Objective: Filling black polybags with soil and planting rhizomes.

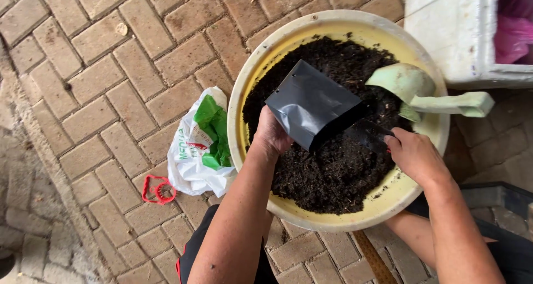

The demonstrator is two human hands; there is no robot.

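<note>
Holding a black plastic grow bag (311,103) in left hand (270,135) over the round yellow basin's (250,84) soil; right hand (413,155) grips a dark trowel (366,133). Risk: floppy bag mouth folds, soil spills at near rim.

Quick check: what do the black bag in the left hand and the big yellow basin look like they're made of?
Black bag: likely thin plastic film, creased with a dull sheen. Yellow basin: probably moulded plastic, smooth rolled rim, matte and scuffed; glazed ceramic can't be ruled out.
</note>
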